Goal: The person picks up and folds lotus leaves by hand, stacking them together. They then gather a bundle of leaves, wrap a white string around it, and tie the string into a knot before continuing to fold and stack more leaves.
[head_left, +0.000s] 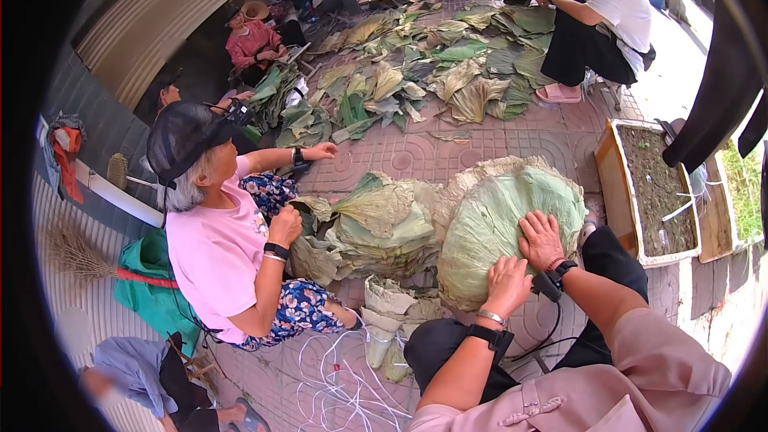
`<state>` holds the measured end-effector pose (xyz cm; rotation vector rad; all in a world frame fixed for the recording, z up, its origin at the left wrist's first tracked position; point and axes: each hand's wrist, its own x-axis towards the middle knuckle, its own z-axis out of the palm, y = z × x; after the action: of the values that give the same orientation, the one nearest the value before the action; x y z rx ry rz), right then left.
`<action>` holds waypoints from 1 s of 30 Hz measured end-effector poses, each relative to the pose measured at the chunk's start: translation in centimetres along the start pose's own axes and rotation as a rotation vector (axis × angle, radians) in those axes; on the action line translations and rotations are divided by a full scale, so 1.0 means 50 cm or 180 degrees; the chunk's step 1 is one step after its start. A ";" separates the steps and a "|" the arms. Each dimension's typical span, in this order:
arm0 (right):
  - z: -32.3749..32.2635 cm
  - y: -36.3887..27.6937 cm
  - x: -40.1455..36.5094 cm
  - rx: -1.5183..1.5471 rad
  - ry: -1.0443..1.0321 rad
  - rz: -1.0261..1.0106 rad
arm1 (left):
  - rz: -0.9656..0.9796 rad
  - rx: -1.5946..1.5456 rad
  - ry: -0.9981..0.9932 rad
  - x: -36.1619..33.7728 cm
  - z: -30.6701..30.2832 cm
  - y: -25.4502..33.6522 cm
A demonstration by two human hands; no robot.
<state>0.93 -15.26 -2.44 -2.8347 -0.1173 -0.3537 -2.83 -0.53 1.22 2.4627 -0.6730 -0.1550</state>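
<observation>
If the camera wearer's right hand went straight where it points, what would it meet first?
The big green leaf: the right hand appears to rest on it, so it would probably slide toward its far edge, though depth is unclear.

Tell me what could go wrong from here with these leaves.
The big pale green leaf could split or crumple if the left hand and right hand press too hard; leaf edges beneath it look ragged and dry. The white strings lie loose on the paving and might tangle or catch a foot. The black cable hanging near the right wrist may snag during a wider reach.
</observation>
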 end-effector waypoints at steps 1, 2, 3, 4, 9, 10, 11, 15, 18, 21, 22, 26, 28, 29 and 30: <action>-0.003 -0.001 0.000 0.0001 -0.0005 0.0009 | -0.0012 0.0001 0.0002 -0.001 -0.001 0.001; -0.006 -0.003 -0.001 0.0004 -0.0001 -0.0004 | -0.0013 0.0002 -0.0008 -0.003 -0.002 0.002; -0.008 -0.004 -0.001 0.0007 0.0006 -0.0017 | -0.0033 -0.0029 -0.0071 -0.003 -0.003 0.002; -0.008 -0.004 -0.001 0.0010 0.0004 -0.0014 | -0.0053 -0.0063 -0.0131 -0.003 -0.005 0.002; -0.006 -0.004 -0.001 0.0006 0.0001 -0.0019 | -0.0105 -0.0047 -0.0246 -0.003 -0.009 0.002; -0.006 -0.005 -0.001 0.0008 0.0003 -0.0017 | -0.0113 -0.0027 -0.0316 -0.003 -0.010 0.001; -0.007 -0.006 -0.002 0.0006 0.0005 -0.0016 | -0.0096 -0.0009 -0.0276 -0.004 -0.007 -0.001; -0.013 -0.010 -0.005 0.0018 0.0020 -0.0020 | -0.0102 -0.0021 -0.0323 -0.009 -0.013 0.003; -0.016 -0.011 -0.006 0.0059 0.0008 -0.0010 | -0.0081 -0.0040 -0.0265 -0.010 -0.012 0.003; -0.017 -0.011 -0.008 0.0085 0.0016 -0.0013 | -0.0050 -0.0022 -0.0253 -0.014 -0.017 0.006; -0.015 -0.010 -0.009 0.0089 0.0021 -0.0005 | -0.0082 0.0002 -0.0330 -0.014 -0.020 0.007; -0.013 -0.011 -0.011 0.0079 -0.0022 0.0006 | -0.0141 0.0028 -0.0481 -0.016 -0.024 0.008; -0.012 -0.011 -0.010 0.0079 -0.0034 0.0021 | -0.0140 0.0021 -0.0492 -0.015 -0.025 0.009; -0.010 -0.010 -0.010 0.0076 -0.0034 0.0019 | -0.0144 0.0008 -0.0505 -0.015 -0.025 0.009; -0.010 -0.012 -0.013 0.0072 -0.0031 0.0016 | -0.0136 0.0016 -0.0505 -0.019 -0.022 0.007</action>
<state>0.11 -14.83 -1.96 -2.8141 -0.1155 -0.3356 -3.54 0.26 2.29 2.4891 -0.6879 -0.3691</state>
